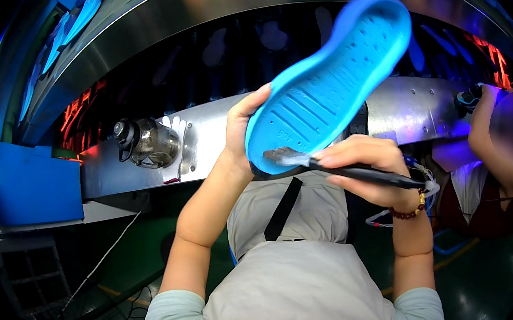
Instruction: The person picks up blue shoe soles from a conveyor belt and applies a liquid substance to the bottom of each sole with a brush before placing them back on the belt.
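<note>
Two bare hands are busy with one blue shoe sole [321, 91], lifted up between them and above the apron [305, 292]. The left hand [243, 120] is closed on the side edge near the sole's lower end — thumb along the rim, the other fingers hidden behind. The right hand [367, 163] pinches a brush [369, 173] by its black handle between thumb and fingers, and its bristles [276, 154] lie at the sole's inner face, down at the end nearest the person. Ridges and small dimples run along that face, away from the hands. Around the right wrist sits a beaded bracelet [409, 212].

Left of the left hand, a metal table [103, 174] carries a grimy jar [151, 142] with a dark top; farther left stands a blue panel [32, 188]. Well beyond the right hand, another person [485, 126] sits at the same run of metal — one arm raised toward a dark object [467, 100] I can't make out.
</note>
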{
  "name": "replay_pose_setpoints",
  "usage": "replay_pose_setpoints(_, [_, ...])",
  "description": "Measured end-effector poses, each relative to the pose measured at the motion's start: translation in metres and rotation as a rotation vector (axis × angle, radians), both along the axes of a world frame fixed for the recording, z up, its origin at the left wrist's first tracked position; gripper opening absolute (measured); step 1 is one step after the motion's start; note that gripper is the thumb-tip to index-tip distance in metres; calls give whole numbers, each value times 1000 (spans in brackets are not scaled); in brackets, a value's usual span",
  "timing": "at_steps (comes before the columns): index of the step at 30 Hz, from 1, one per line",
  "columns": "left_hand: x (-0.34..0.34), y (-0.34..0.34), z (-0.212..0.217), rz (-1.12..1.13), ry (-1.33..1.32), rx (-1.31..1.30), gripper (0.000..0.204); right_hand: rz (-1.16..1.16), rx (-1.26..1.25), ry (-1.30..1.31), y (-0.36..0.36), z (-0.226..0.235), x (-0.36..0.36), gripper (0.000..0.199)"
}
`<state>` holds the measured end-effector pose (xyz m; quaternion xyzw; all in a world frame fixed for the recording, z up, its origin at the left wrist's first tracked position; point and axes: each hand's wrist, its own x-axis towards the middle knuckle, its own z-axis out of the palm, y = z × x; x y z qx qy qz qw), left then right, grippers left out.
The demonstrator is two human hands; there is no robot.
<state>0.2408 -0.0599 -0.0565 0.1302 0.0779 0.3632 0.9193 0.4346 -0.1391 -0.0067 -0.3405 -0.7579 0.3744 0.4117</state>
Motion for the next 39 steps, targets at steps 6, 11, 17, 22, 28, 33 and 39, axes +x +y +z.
replay_pose_setpoints(6, [-7, -1, 9, -186, 386, 17, 49, 357, -22, -171, 3, 9, 15, 19])
replay_pose_setpoints(11, [-4, -9, 25, -328, 657, 136, 59, 400, -47, -222, 6, 1, 20, 21])
replay_pose_setpoints(17, [-11, -15, 28, -353, 776, 171, 65, 370, -71, -311, 14, 16, 30, 16])
replay_pose_setpoints(22, [-20, -17, 29, -314, 856, 191, 65, 445, -17, -462, 13, 27, 41, 18])
replay_pose_setpoints(28, [-24, -15, 30, -272, 919, 253, 63, 327, -78, -405, 24, 6, 59, 18])
replay_pose_setpoints(33, [-19, -9, 10, -204, 682, 116, 58, 88, -419, -216, 19, 14, 48, 20])
replay_pose_setpoints(39, [14, -12, -7, -120, 638, 219, 46, -208, -522, 117, 29, -17, 0, 18])
